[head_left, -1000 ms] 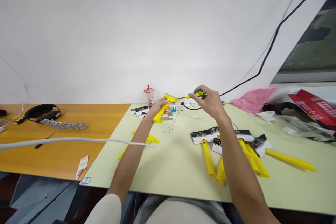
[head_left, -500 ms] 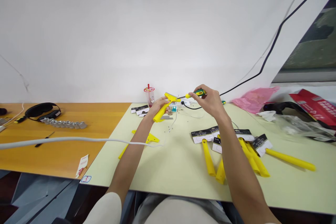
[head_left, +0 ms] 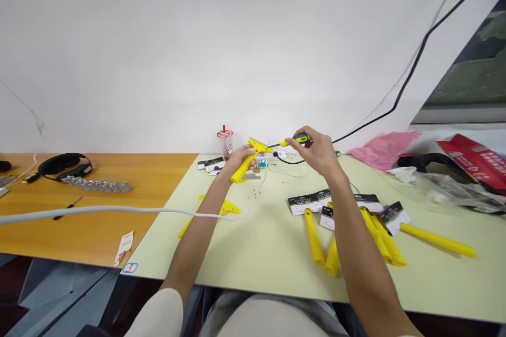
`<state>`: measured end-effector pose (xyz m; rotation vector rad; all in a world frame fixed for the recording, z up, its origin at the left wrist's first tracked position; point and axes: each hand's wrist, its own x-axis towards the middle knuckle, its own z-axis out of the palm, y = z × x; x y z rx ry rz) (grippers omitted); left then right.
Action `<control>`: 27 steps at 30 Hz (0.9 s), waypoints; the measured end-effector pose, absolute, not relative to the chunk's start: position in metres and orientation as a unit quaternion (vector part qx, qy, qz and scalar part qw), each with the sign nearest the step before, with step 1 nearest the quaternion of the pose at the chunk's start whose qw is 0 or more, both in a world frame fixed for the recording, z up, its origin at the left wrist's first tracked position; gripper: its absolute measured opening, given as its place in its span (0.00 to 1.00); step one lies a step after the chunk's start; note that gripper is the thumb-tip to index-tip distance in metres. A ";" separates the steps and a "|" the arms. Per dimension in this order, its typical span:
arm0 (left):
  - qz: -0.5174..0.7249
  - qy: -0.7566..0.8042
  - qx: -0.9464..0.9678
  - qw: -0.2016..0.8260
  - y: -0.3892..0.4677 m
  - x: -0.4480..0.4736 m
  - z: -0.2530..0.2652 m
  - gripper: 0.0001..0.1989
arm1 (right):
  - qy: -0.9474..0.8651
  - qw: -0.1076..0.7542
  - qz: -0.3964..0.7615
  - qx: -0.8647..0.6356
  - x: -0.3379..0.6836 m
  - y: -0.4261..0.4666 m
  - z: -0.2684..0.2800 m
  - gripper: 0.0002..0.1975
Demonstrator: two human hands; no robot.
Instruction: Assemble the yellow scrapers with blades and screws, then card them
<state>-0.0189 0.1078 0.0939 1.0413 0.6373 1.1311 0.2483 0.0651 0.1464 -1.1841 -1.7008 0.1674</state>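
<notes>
A plain white wall [head_left: 237,52] fills the upper part of the view, softly and evenly lit, with a faint grey cast toward its edges. At far right, a window [head_left: 474,71] shows a dark, greenish pane above a grey lower frame [head_left: 454,116]. A black cable [head_left: 411,73] runs diagonally down the wall beside it, a thin white wire close by. Against the wall, a pale yellow-green tabletop [head_left: 261,258] meets an orange-brown tabletop [head_left: 154,184] on the left along a slanting seam; a blue-bordered number label [head_left: 129,267] marks the pale one's near corner. Grey furniture [head_left: 63,295] stands below in shadow, too dark to make out fully.
</notes>
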 end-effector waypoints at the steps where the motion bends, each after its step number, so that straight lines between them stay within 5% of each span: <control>1: 0.501 0.282 0.462 0.675 0.108 -0.019 0.094 0.27 | -0.706 0.507 0.069 -0.490 0.248 0.065 0.146 0.26; 27: 0.497 0.327 0.518 0.615 0.104 -0.020 0.101 0.28 | -0.711 0.500 0.055 -0.491 0.245 0.064 0.147 0.30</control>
